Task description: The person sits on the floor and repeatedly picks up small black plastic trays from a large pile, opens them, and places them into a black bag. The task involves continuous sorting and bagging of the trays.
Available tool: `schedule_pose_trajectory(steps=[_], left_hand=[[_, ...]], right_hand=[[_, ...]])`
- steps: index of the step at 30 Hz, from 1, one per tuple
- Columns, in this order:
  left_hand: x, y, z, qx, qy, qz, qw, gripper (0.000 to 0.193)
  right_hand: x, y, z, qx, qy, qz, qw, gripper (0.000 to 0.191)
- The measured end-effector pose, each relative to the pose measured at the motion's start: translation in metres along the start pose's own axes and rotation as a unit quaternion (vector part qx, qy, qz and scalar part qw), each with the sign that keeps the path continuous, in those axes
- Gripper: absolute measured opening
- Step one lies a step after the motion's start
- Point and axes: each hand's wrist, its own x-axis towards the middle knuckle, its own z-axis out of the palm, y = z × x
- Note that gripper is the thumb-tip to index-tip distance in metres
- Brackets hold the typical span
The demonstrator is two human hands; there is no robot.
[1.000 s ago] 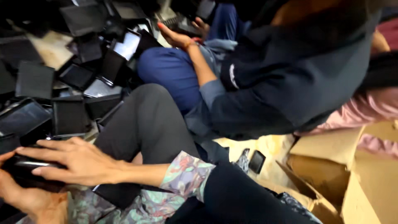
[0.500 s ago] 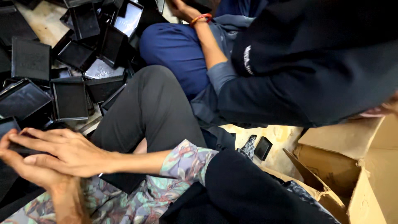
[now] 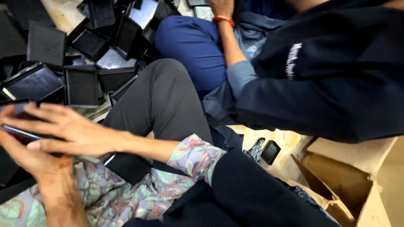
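Down at the left edge, the person's right hand (image 3: 71, 132) lies flat, fingers spread, over the top of a thin dark slab (image 3: 19, 133), some kind of flat black device or tray, while the left hand (image 3: 25, 157) cups it from underneath, palm up, thumb along its near edge. So the slab is pressed between the two hands, low over the lap and right against the frame edge; part of it is cut off from view. Motion blur smears the fingers, so I cannot tell how firmly they grip.

Just beyond the hands, the floor (image 3: 63, 12) is covered by a heap of black trays (image 3: 80, 84), tipped at all angles and leaning on one another. A co-worker sits close, blue trouser knee (image 3: 189, 46) nearly touching the person's grey knee (image 3: 164, 92), and the co-worker's hand (image 3: 221, 6) with a red wristband reaches toward the pile at the top. To the right stands an open cardboard box (image 3: 357, 168), and a small black block (image 3: 270, 151) lies on the floor near it (apart from the heap).

The risk, as I judge it, is a slip: the slab is held by flat pressure rather than a wrapped grip, so a quick turn could send it sliding into the heap. The trays themselves look unsteady, and a nudge from either knee might topple them.
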Motion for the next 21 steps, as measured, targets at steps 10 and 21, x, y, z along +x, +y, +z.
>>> schedule_pose_trajectory(steps=[10, 21], left_hand=[[-0.012, -0.069, 0.113, -0.471, 0.056, 0.170, 0.864, 0.054], [0.032, -0.030, 0.044, -0.264, 0.140, -0.066, 0.952, 0.048]], right_hand=[[0.024, -0.044, -0.051, -0.130, -0.038, 0.173, 0.976, 0.056], [0.044, -0.043, -0.073, 0.064, -0.064, 0.225, 0.970, 0.053]])
